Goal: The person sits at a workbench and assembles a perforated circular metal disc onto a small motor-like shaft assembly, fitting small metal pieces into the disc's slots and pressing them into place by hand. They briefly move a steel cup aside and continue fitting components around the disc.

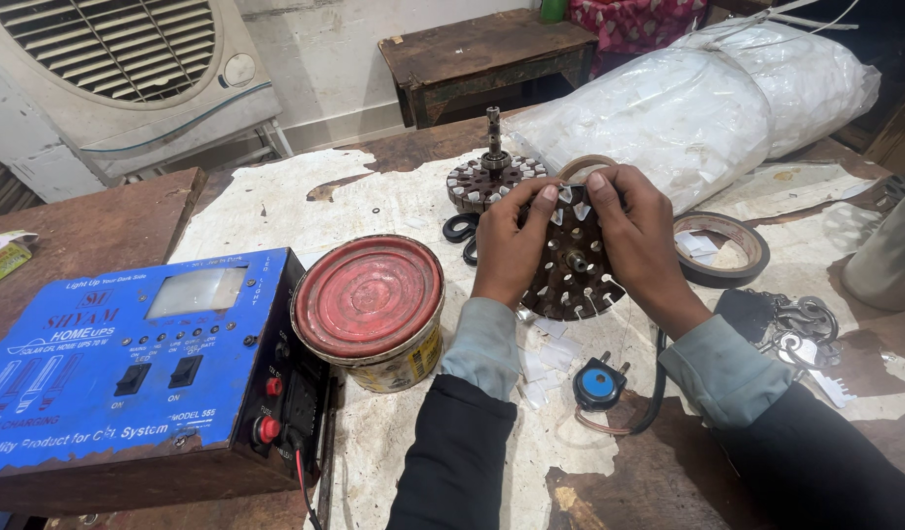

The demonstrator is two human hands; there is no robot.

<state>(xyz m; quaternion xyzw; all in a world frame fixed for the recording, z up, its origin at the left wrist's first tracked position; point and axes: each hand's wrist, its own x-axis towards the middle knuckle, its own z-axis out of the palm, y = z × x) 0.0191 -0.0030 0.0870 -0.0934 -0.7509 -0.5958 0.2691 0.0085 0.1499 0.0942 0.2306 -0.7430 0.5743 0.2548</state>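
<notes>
- Both hands meet over the middle of the counter (276, 211), holding up a dark round slotted core (573, 267) tilted on edge, its face turned toward the camera so the slots can be seen.
- Left hand (509, 250): fingers curled closed around the core's left rim, thumb up at the top edge. It seems to serve as the steadying grip.
- Right hand (641, 240): closed on the right rim, thumb pressing at the top beside the left thumb, where small white paper slips (576, 209) stick out of the slots. Thumbs look placed to seat or hold a slip.
- More white slips poke from slots along the lower rim.
- A second slotted core with a shaft (492, 177) stands upright just behind the hands, apart from the held one.
- Cut white paper pieces (546, 358) lie on the counter under the wrists, within easy reach.
- Tape rolls: a large one (724, 247) to the right, another partly hidden behind the right hand.
- Black scissors (462, 234) lie flat just left of the left hand.
- Blue-faced plug with cord (599, 383) rests near the forearms.
- Red-lidded tin (369, 309) sits to the left, beside a blue power unit (143, 368).
- A big white plastic-wrapped bundle (698, 103) lies at the rear right; an air cooler (119, 69) stands at the rear left.
</notes>
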